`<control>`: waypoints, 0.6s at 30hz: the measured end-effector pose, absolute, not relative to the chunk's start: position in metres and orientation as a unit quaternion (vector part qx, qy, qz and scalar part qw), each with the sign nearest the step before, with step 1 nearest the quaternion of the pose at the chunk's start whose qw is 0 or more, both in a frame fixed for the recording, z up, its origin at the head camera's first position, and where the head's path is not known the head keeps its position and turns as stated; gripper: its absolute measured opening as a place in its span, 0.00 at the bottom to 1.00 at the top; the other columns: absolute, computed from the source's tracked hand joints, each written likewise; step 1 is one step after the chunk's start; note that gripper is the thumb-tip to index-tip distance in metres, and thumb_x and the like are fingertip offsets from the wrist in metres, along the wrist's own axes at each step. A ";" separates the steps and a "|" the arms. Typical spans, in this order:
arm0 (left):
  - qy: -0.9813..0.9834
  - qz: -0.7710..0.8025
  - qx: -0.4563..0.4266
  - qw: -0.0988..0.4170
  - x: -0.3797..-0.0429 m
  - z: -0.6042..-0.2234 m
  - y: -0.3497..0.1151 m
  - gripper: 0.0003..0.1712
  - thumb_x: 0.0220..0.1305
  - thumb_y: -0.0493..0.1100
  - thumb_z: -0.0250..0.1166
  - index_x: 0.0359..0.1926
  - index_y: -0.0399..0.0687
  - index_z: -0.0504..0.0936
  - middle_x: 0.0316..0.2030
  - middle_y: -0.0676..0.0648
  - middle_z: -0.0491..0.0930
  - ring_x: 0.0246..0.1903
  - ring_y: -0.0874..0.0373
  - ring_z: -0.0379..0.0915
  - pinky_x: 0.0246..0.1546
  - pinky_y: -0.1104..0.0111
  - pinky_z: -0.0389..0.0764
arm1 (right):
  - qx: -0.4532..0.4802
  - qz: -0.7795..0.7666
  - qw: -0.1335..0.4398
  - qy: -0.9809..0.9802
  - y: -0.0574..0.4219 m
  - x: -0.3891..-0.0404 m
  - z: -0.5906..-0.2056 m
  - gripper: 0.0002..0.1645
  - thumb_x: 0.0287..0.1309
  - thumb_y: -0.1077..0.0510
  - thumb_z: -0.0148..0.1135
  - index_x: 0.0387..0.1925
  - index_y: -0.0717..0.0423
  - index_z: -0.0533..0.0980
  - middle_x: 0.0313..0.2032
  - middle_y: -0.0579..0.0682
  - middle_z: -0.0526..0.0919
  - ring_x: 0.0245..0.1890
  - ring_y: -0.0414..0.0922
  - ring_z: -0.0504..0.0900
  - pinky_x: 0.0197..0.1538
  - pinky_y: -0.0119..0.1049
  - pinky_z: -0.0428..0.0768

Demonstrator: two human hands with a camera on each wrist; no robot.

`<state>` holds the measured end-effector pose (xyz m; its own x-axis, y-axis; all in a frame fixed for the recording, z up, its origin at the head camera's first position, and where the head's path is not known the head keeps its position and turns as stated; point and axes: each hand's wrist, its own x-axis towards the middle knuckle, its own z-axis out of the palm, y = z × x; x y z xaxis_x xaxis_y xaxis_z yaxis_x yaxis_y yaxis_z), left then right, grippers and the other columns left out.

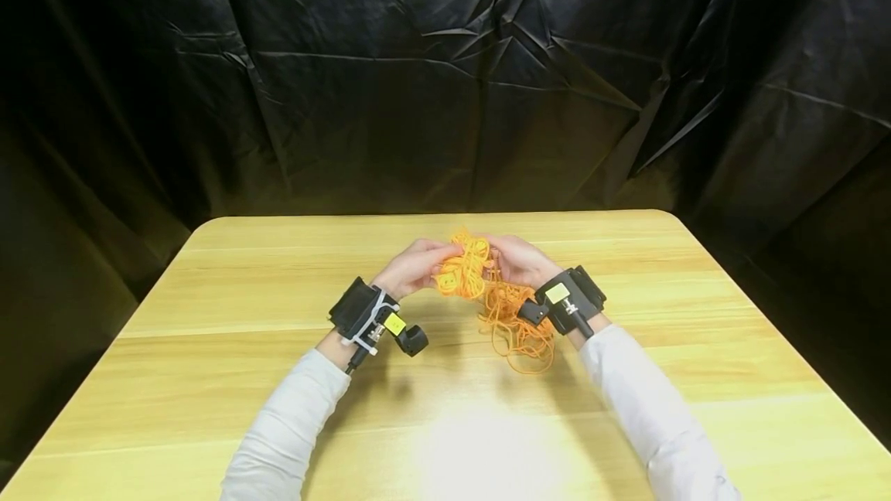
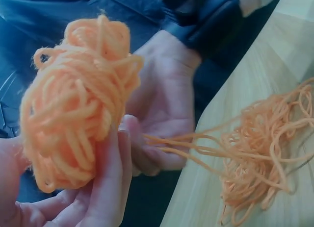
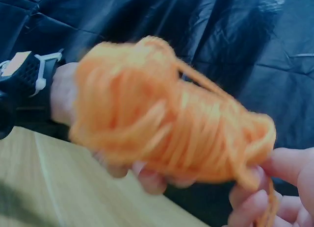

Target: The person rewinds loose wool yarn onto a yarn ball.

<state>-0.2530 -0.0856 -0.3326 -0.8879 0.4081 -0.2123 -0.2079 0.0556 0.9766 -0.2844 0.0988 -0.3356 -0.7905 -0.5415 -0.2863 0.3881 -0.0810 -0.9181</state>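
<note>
Apparently winding yarn. Gripping a thick, oblong bundle of orange yarn point(image 1: 464, 269) above a pale wooden table point(image 1: 209, 377), with the left hand point(image 1: 411, 263) curled at its 9 o'clock. Pinching thin orange yarn strands point(image 2: 196, 144) with the right hand point(image 1: 520, 260), at 3 o'clock. Leading down to a loose orange yarn tangle point(image 1: 503, 304), towards 4 o'clock. Probably calls next for wrapping without snagging. Without any container in view.

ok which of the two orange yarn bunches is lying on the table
The loose, tangled pile lies on the table; the other, a compact wound bundle, is held up in the left hand.
</note>
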 end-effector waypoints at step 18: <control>0.730 0.657 0.012 0.189 -0.255 -0.337 -0.079 0.18 0.63 0.46 0.54 0.42 0.32 0.74 0.20 0.51 0.74 0.20 0.63 0.70 0.21 0.74 0.75 | -0.210 -0.445 0.031 0.870 0.088 -0.253 -0.293 0.16 0.61 0.55 0.50 0.32 0.62 0.79 0.20 0.48 0.74 0.23 0.42 0.68 0.27 0.29 0.67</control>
